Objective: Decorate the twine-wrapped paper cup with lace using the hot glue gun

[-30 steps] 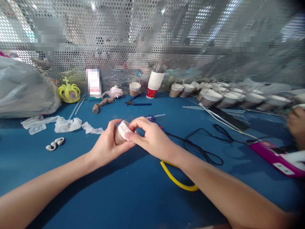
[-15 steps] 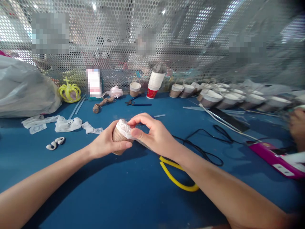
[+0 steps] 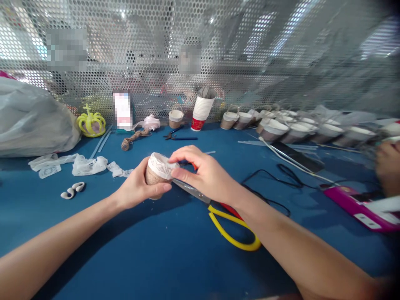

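Observation:
My left hand is wrapped round a small paper cup covered in brown twine, tilted above the blue table. White lace trim runs round the cup's rim. On the rim's right side, my right hand pinches the lace between thumb and fingers. Scissors lie below my right hand and partly hidden by it, with one yellow handle and some red showing. A strip of white lace lies crumpled on the table left of my left hand.
Along the back stand a stack of white cups, several small lined baskets and pliers. A purple power strip and black cable lie right, near another person's hand. A plastic bag fills the left.
The cup has turned slightly, its lace-trimmed rim showing more openly. My right hand has shifted a little, so more of the scissors' blades and red handle shows. The view has moved slightly.

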{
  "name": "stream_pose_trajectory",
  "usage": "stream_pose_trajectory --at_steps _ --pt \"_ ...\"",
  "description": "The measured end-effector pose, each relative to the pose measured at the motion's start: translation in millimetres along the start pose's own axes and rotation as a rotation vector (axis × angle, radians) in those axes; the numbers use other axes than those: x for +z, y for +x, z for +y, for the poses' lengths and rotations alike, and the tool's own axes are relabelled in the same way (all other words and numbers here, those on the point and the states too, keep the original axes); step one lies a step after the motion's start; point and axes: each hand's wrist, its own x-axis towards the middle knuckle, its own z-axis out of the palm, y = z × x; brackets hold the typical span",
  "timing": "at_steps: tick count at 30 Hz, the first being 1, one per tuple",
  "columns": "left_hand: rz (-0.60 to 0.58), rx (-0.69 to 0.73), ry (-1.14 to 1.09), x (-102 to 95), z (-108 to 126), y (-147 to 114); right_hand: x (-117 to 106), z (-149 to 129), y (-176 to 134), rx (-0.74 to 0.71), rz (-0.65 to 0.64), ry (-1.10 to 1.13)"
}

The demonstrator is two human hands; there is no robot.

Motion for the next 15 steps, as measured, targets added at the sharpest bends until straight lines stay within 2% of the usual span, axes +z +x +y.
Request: stream_pose_trajectory --at_steps 3,6,9,11,15 --pt "-0.045 -0.013 0.018 -1.3 -1.0 -1.1 8.9 2.8 -1.9 -0.074 0.001 0.035" --pt "-0.044 0.029 0.055 -5.1 -0.5 -1.3 9.2 2.3 -1.8 -0.055 0.055 0.02" --pt "-0.032 0.005 -0.04 -7.1 1.0 -0.8 2.7 -2.8 -1.1 0.102 0.168 -0.02" --pt "-0.029 -0.029 -0.136 -6.3 1.3 -0.5 1.0 -6.8 -1.7 0.241 0.194 -0.013" --pt "0.0 -0.028 -0.212 -1.4 -0.9 -2.0 10.4 -9.5 -4.7 0.383 0.069 0.058"
